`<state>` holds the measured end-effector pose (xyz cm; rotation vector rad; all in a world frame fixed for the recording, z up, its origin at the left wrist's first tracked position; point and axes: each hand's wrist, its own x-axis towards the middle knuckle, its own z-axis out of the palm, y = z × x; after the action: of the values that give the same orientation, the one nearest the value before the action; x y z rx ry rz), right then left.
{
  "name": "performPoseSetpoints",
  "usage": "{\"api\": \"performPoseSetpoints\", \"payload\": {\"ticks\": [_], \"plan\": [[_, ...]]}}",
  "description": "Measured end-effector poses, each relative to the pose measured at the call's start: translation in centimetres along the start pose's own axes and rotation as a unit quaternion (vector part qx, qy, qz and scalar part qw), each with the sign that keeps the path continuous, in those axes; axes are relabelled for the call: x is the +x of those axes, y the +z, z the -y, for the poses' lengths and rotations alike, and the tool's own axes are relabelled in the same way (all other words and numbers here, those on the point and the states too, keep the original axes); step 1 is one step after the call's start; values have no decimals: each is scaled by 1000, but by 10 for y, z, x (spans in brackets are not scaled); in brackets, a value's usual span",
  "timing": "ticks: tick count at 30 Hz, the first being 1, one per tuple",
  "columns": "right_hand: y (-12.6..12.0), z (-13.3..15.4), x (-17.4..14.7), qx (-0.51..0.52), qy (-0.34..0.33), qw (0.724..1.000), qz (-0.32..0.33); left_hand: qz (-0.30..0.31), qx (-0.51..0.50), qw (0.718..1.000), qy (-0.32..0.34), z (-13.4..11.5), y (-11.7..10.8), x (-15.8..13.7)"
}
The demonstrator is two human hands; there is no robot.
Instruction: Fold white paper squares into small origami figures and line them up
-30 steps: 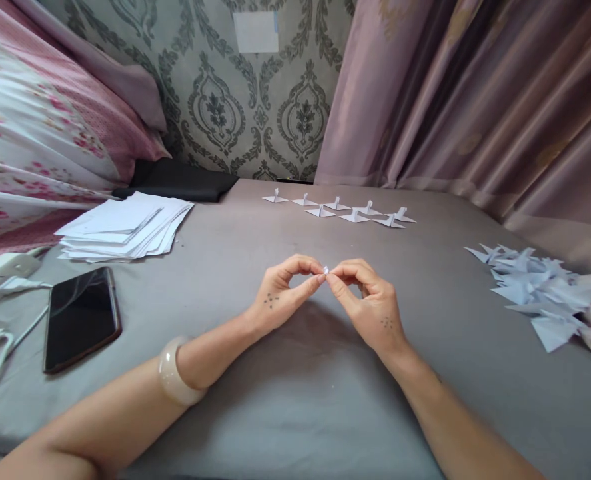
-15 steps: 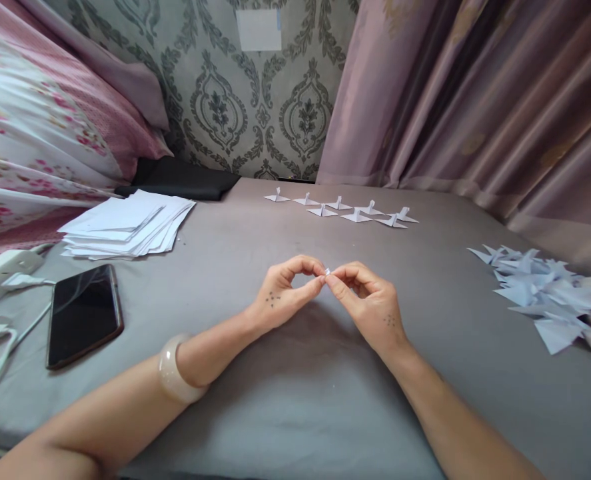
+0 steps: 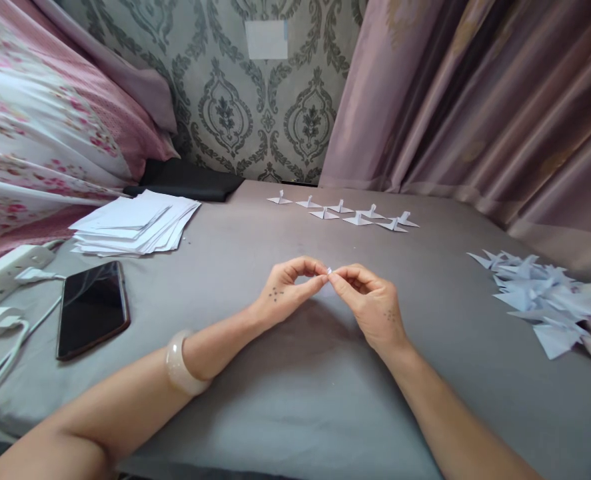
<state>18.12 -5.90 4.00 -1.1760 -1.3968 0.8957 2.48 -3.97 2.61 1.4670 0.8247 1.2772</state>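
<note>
Over the middle of the grey-covered surface (image 3: 255, 413), my left hand (image 3: 290, 290) and my right hand (image 3: 370, 300) meet at their fingertips. Between them a small white piece of folded paper (image 3: 330, 271) is pinched, thumb against forefinger on each side. Most of the paper is hidden by the fingers, so its full shape cannot be made out. Beyond my hands stand several folded paper birds (image 3: 358, 219) in two loose rows. To the right of my right hand lies a heap of similar folded paper pieces (image 3: 540, 287).
A stack of white paper sheets (image 3: 135, 223) sits at the left, beside a black folded cloth (image 3: 190, 181). Nearer are a phone (image 3: 94, 310) and a white power strip (image 3: 12, 273) with cables. Curtains (image 3: 425, 100) hang at the right, a patterned wall (image 3: 265, 120) behind.
The view has shifted slightly, so the surroundings sit a little differently in the picture. Both hands keep the same pinch on the small paper, with hardly any visible movement.
</note>
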Motion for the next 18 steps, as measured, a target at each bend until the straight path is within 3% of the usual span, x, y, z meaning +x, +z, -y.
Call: {"api": "performPoseSetpoints", "payload": {"ticks": [7, 18], "plan": [[-1, 3, -1, -13, -25, 1000, 13, -5, -14, 999, -37, -7, 2, -1], [-3, 3, -3, -10, -33, 999, 33, 19, -3, 1000, 2, -4, -3, 0]]}}
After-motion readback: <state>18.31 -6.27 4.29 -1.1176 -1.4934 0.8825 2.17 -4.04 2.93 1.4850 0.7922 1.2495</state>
